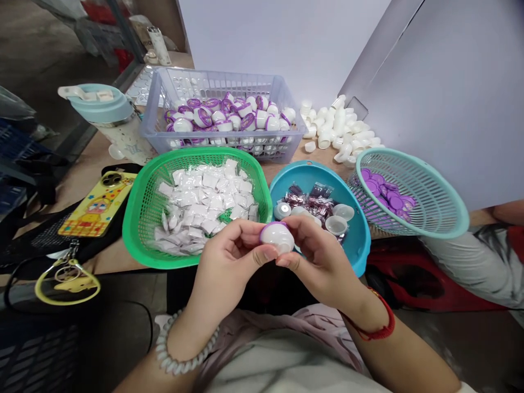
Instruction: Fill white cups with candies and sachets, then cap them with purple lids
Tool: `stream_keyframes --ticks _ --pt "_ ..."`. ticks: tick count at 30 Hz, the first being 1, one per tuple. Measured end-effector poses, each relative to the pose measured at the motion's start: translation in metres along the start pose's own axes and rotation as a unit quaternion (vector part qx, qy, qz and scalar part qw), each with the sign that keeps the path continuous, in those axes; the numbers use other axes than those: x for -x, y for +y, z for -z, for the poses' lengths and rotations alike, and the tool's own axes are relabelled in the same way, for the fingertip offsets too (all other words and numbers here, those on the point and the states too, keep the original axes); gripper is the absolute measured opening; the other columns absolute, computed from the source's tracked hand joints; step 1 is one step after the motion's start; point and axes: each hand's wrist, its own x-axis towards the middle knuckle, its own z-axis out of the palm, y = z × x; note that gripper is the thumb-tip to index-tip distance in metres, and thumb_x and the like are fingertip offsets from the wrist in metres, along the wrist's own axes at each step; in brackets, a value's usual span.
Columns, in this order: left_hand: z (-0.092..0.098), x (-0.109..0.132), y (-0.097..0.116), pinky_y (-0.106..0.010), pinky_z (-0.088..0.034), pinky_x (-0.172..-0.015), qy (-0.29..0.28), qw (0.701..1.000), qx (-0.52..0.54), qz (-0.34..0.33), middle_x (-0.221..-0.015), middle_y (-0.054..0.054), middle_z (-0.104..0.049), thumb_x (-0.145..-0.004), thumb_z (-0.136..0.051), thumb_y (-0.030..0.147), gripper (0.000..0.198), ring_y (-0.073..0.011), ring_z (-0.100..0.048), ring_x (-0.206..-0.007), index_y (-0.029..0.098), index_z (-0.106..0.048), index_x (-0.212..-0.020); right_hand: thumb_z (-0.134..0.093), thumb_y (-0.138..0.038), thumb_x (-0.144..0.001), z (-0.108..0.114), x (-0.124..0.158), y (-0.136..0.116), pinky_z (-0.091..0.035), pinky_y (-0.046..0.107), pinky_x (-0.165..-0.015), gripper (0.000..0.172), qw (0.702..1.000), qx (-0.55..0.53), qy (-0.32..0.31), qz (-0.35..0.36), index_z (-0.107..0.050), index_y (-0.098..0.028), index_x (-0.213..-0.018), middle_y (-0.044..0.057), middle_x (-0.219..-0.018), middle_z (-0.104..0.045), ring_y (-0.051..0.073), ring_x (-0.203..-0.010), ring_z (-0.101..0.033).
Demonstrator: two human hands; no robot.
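Note:
Both my hands hold one small white capsule with a purple lid (277,236) over my lap, at the table's front edge. My left hand (229,262) grips it from the left with thumb and fingers closed. My right hand (321,259) pinches it from the right. Just behind are a green basket (139,218) of white sachets and a blue bowl (360,240) with dark wrapped sweets and white cups.
A clear crate (158,103) of finished purple-lidded capsules stands at the back. Loose white cups (339,128) lie at the back right. A teal basket (442,218) holds purple lids. A yellow phone (96,204), a bottle (106,117) and a dark bag sit left.

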Motion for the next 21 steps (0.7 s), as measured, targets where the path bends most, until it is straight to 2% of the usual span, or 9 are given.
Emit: stream_keyframes --ticks 2,4,7,10,12,14,16,18,21 --pt "0.002 -0.001 -0.001 -0.018 -0.058 -0.061 0.011 1.000 0.002 0.013 -0.072 0.001 -0.078 -0.069 -0.100 0.027 0.026 -0.0125 -0.071 -0.065 0.019 -0.079 -0.082 -0.080 -0.053 -0.093 -0.003 -0.002 -0.001 -0.058 0.030 -0.076 0.041 0.999 -0.042 -0.008 -0.030 -0.068 -0.020 -0.113 0.006 -0.100 -0.073 0.019 -0.087 -0.068" --pt "0.006 -0.002 0.000 -0.016 -0.053 -0.055 0.008 1.000 0.017 0.011 -0.066 0.003 -0.072 -0.067 -0.102 0.030 0.030 -0.0098 -0.065 -0.059 0.019 -0.076 -0.077 -0.083 -0.051 -0.091 -0.006 -0.004 -0.003 -0.060 0.029 -0.075 0.041 0.987 -0.144 -0.027 -0.067 -0.070 -0.020 -0.114 0.006 -0.101 -0.075 0.017 -0.085 -0.069" --pt "0.013 -0.004 0.004 -0.018 -0.053 -0.055 -0.025 0.998 0.062 0.007 -0.063 0.002 -0.069 -0.077 -0.097 0.039 0.029 -0.0105 -0.064 -0.057 0.019 -0.075 -0.077 -0.084 -0.047 -0.091 -0.012 -0.006 -0.008 -0.062 0.028 -0.072 0.039 0.941 -0.314 -0.046 -0.118 -0.074 -0.021 -0.120 0.005 -0.098 -0.075 0.016 -0.079 -0.070" --pt "0.018 -0.006 0.006 -0.021 -0.060 -0.064 -0.063 0.991 0.118 0.004 -0.077 -0.002 -0.076 -0.087 -0.089 0.042 0.024 -0.0129 -0.070 -0.068 0.020 -0.080 -0.092 -0.080 -0.042 -0.095 -0.018 -0.008 -0.014 -0.063 0.029 -0.075 0.036 0.902 -0.406 -0.042 -0.142 -0.076 -0.024 -0.125 0.005 -0.099 -0.075 0.015 -0.079 -0.069" --pt "0.019 -0.005 0.005 -0.022 -0.063 -0.071 -0.085 0.986 0.142 -0.020 -0.091 -0.003 -0.080 -0.085 -0.091 0.037 0.024 -0.0145 -0.074 -0.079 0.024 -0.081 -0.103 -0.081 -0.039 -0.094 -0.021 -0.009 -0.016 -0.063 0.028 -0.077 0.033 0.889 -0.434 -0.034 -0.141 -0.076 -0.026 -0.124 0.004 -0.102 -0.075 0.015 -0.081 -0.069" --pt "0.017 0.000 0.002 -0.022 -0.064 -0.078 -0.082 0.986 0.134 -0.054 -0.102 -0.002 -0.083 -0.080 -0.095 0.027 0.036 -0.0161 -0.078 -0.090 0.028 -0.081 -0.112 -0.083 -0.037 -0.092 -0.024 -0.008 -0.017 -0.063 0.027 -0.077 0.030 0.885 -0.443 -0.020 -0.141 -0.075 -0.027 -0.120 0.004 -0.104 -0.075 0.015 -0.083 -0.070" --pt "0.014 0.006 -0.001 -0.023 -0.064 -0.087 -0.051 0.991 0.085 -0.086 -0.111 -0.001 -0.084 -0.078 -0.096 0.020 0.046 -0.0171 -0.078 -0.101 0.032 -0.081 -0.119 -0.086 -0.035 -0.088 -0.026 -0.007 -0.016 -0.063 0.027 -0.074 0.032 0.887 -0.437 -0.003 -0.148 -0.073 -0.027 -0.116 0.004 -0.100 -0.075 0.016 -0.084 -0.071" --pt "0.012 0.014 -0.004 -0.025 -0.062 -0.093 -0.019 0.993 0.009 -0.118 -0.118 0.000 -0.083 -0.081 -0.092 0.016 0.050 -0.0172 -0.077 -0.104 0.036 -0.080 -0.126 -0.090 -0.034 -0.083 -0.027 -0.006 -0.016 -0.064 0.029 -0.074 0.038 0.893 -0.421 0.007 -0.157 -0.071 -0.026 -0.114 0.004 -0.096 -0.075 0.018 -0.084 -0.072" --pt "0.009 0.020 -0.007 -0.027 -0.060 -0.093 -0.001 0.979 -0.075 -0.187 -0.121 0.001 -0.081 -0.086 -0.089 0.017 0.054 -0.0177 -0.073 -0.103 0.040 -0.077 -0.133 -0.089 -0.038 -0.082 -0.028 -0.002 -0.015 -0.065 0.035 -0.077 0.043 0.901 -0.412 -0.011 -0.138 -0.068 -0.027 -0.118 0.005 -0.098 -0.075 0.022 -0.086 -0.074"
